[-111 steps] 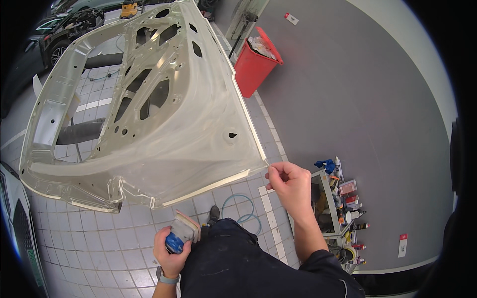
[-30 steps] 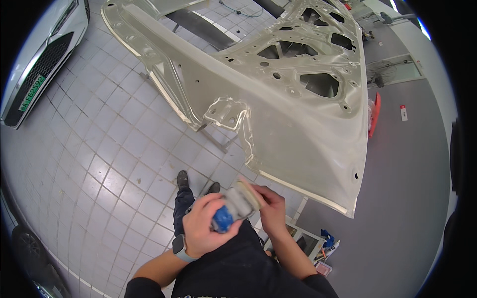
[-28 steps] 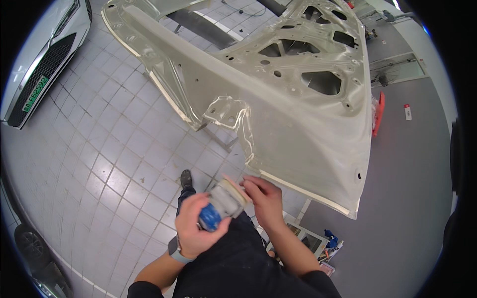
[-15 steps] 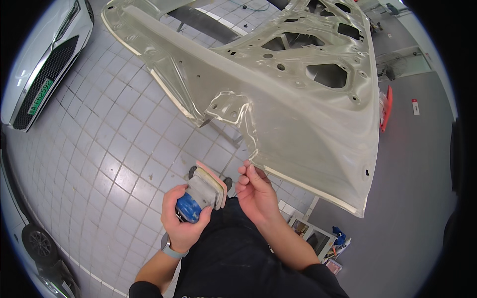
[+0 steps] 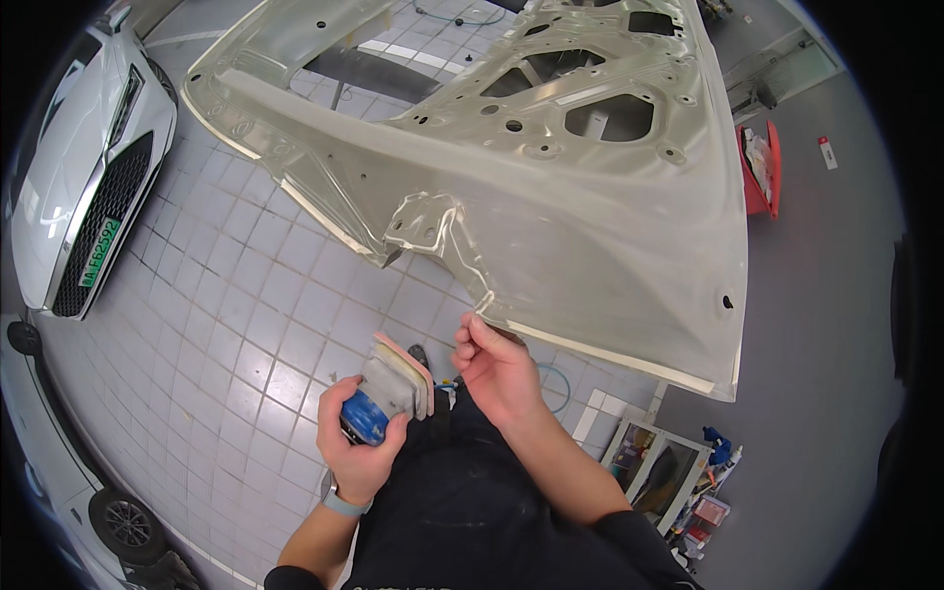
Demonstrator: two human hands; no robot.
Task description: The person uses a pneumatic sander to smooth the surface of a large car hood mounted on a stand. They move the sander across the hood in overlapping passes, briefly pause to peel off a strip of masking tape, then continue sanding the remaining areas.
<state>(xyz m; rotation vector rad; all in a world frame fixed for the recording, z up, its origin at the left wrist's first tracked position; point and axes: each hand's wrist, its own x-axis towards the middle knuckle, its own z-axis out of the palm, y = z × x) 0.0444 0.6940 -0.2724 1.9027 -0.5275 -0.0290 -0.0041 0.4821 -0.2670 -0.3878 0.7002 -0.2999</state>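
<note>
My left hand grips a sanding machine with a blue, scuffed top, a dusty grey body and a layered pad edged in pink. The pad is tilted away from my palm and apart from any surface. Ahead lies a large pale greenish-grey car door panel, its inner side pierced by several openings. Cream-coloured beads line its near edges and a notch. At the notch's near corner, my right hand has thumb and fingers closed together against the panel edge. Whatever lies between the fingertips, if anything, is hidden.
A white car stands at the far left, and another vehicle's wheel shows at the lower left. A metal-framed cart with bottles is at the lower right. Beyond the panel's right edge sits a red container. The floor is tiled.
The view has shifted, so the panel appears slightly higher and further left, and more of the cart shows. My right hand stays at the same panel corner; the left keeps its grip on the sander.
</note>
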